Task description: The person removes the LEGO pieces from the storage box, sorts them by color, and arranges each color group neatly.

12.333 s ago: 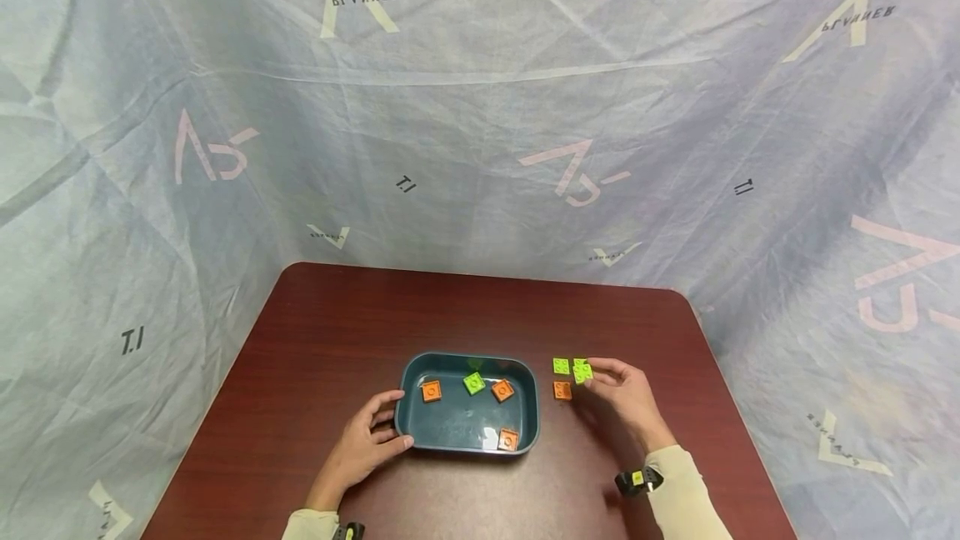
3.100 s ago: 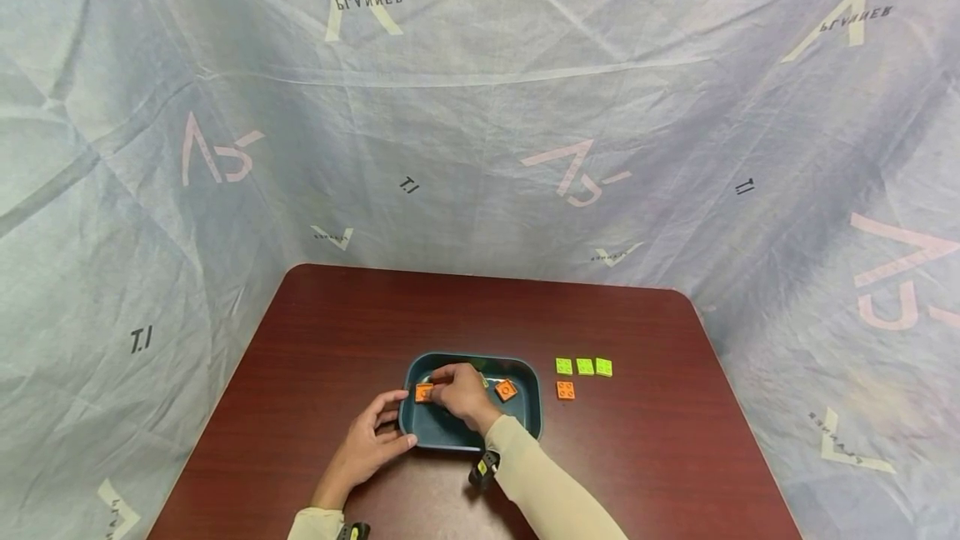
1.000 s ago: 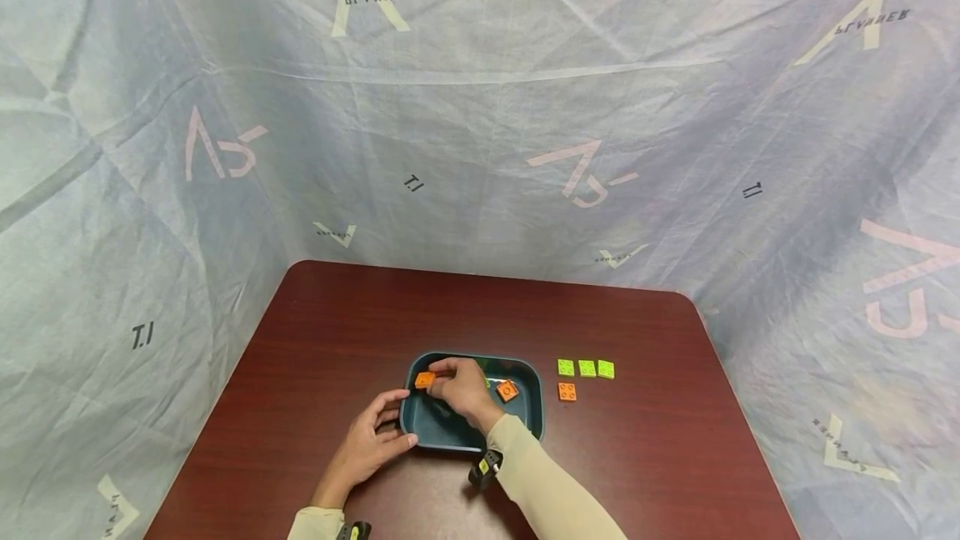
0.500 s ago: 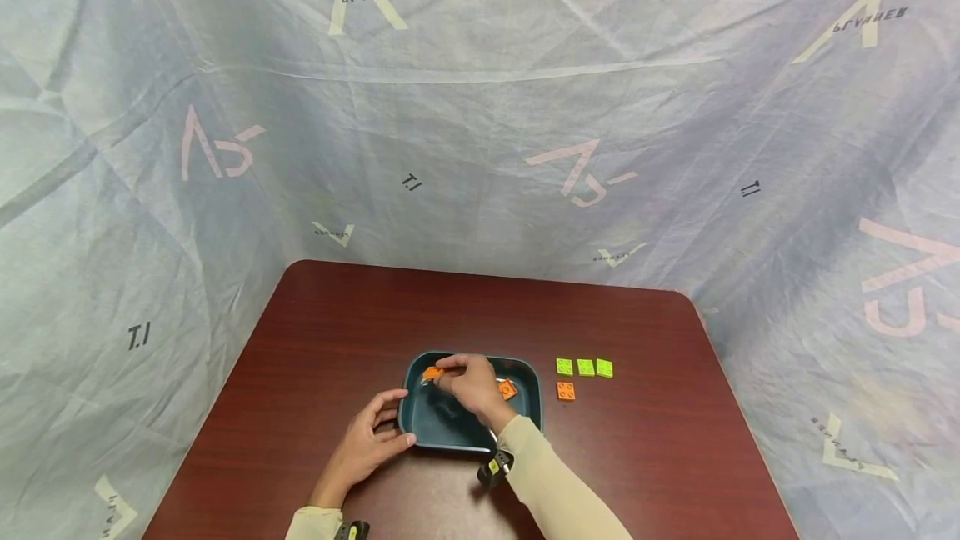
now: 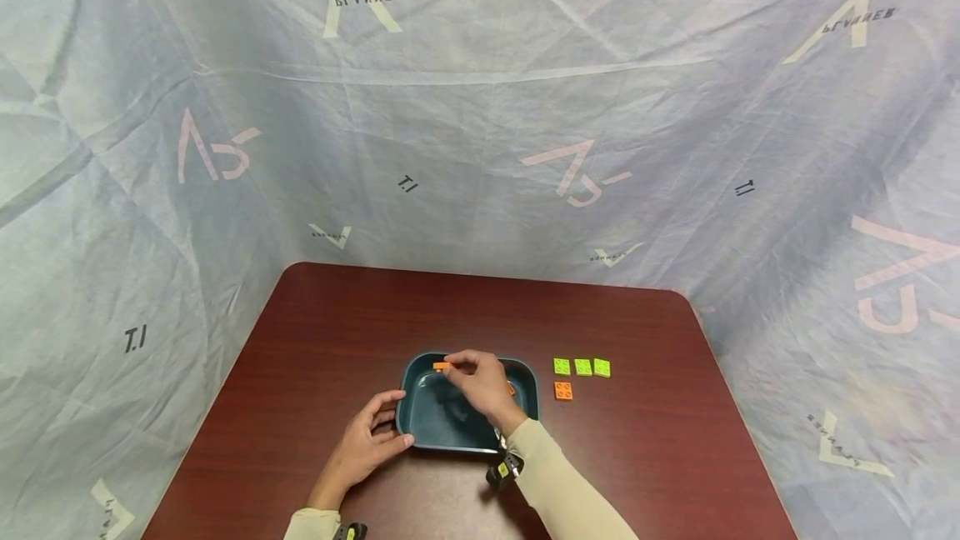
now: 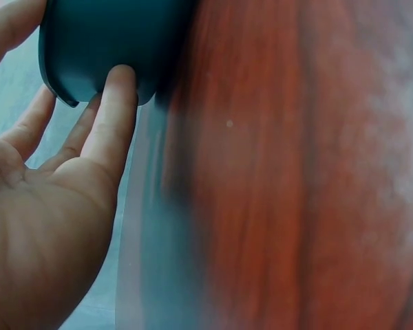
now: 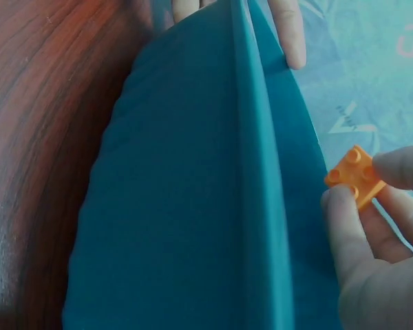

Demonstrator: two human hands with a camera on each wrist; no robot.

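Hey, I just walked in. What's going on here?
Someone is busy with small studded blocks at a table. Their right-hand grip pinches an orange block at the far side of a dark teal tray; their left-hand grip touches the tray's left end. Another orange piece shows partly inside the tray. Right of it, three green blocks lie in a row, with a loose orange block nearer the person.

A pinched orange brick (image 7: 356,180) tilts over the tray (image 5: 450,425).

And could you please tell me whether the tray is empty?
Not empty: inside the tray, an orange brick shows, partly hidden behind the right hand.
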